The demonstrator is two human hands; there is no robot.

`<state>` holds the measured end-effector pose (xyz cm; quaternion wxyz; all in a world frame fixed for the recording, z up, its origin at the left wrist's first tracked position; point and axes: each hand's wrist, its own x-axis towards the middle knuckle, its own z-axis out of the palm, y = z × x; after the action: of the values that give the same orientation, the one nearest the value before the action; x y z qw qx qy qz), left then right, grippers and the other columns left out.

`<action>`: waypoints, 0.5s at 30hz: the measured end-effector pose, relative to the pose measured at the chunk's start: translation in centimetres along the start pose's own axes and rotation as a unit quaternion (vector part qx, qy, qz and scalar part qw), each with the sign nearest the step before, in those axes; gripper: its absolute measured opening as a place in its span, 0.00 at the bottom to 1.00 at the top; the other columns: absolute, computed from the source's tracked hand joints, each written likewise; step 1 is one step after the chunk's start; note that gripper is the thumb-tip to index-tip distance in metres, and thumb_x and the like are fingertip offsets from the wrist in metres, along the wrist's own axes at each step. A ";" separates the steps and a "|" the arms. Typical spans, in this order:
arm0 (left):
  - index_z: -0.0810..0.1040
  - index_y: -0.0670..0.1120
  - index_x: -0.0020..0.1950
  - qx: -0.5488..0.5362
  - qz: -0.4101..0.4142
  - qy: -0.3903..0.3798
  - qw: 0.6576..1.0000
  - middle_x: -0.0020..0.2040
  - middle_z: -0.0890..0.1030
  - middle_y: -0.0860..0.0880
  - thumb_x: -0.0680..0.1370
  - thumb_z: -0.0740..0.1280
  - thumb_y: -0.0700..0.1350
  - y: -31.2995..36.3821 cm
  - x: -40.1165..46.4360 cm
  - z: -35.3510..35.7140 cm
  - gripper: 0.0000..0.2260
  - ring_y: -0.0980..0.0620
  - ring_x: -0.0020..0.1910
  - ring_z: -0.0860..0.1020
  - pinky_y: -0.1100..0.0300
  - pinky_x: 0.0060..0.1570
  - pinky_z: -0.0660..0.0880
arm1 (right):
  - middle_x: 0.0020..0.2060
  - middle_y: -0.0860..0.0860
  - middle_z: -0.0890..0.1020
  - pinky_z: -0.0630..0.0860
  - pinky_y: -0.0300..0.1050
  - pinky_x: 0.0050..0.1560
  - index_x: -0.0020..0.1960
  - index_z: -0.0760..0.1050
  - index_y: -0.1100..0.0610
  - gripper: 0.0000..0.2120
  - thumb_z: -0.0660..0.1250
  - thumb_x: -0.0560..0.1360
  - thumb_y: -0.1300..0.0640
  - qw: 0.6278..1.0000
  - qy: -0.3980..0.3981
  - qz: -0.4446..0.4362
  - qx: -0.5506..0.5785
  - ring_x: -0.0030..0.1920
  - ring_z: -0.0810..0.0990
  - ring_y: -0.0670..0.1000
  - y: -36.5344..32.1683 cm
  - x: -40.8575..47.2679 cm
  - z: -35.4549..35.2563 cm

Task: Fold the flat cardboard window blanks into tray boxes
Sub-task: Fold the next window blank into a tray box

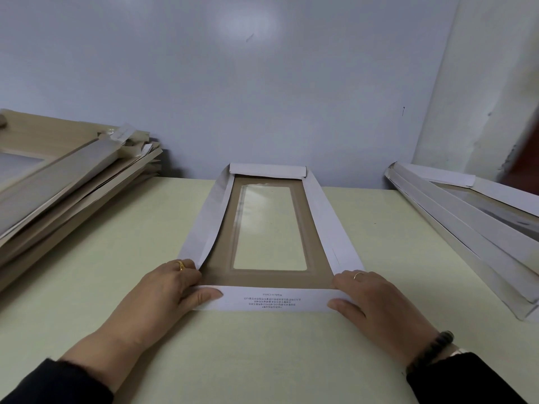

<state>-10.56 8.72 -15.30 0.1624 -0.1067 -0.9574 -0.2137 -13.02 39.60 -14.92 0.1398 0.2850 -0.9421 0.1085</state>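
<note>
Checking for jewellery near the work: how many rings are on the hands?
2. One gold ring on the left hand, one thin ring on the right hand. Both hands grip the box's near flap; tucked fingers may hide more.

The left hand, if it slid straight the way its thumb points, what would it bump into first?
Most likely the right hand. The left hand's thumb points along the printed near flap, which both hands hold, and nothing else lies between them.
</note>
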 end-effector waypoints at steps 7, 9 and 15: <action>0.74 0.44 0.39 -0.045 0.018 0.007 0.999 0.37 0.72 0.53 0.72 0.58 0.63 0.7 0.1 0.4 0.22 0.53 0.37 0.69 0.63 0.36 0.66 | 0.29 0.42 0.71 0.70 0.42 0.40 0.36 0.75 0.56 0.07 0.67 0.67 0.52 0.996 0.076 0.014 0.045 0.32 0.76 0.52 -0.6 0.0 -0.3; 0.76 0.45 0.37 -0.035 0.032 0.027 0.998 0.37 0.73 0.55 0.73 0.61 0.66 0.6 0.1 0.5 0.23 0.55 0.37 0.69 0.64 0.36 0.64 | 0.35 0.47 0.76 0.71 0.46 0.39 0.39 0.75 0.57 0.11 0.73 0.66 0.50 0.994 0.095 0.045 0.035 0.36 0.76 0.54 -0.3 -0.1 -0.3; 0.72 0.50 0.45 -0.037 -0.130 0.111 0.984 0.49 0.67 0.52 0.67 0.74 0.54 0.4 -0.2 0.8 0.16 0.51 0.43 0.69 0.59 0.40 0.66 | 0.62 0.48 0.72 0.65 0.40 0.56 0.66 0.65 0.53 0.27 0.64 0.72 0.41 0.983 0.052 0.176 0.027 0.60 0.72 0.50 1.0 -0.4 0.4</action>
<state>-10.49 9.43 -15.93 0.2347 0.0373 -0.9303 -0.2793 -13.35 40.53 -15.60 0.1593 0.1127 -0.9657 0.1714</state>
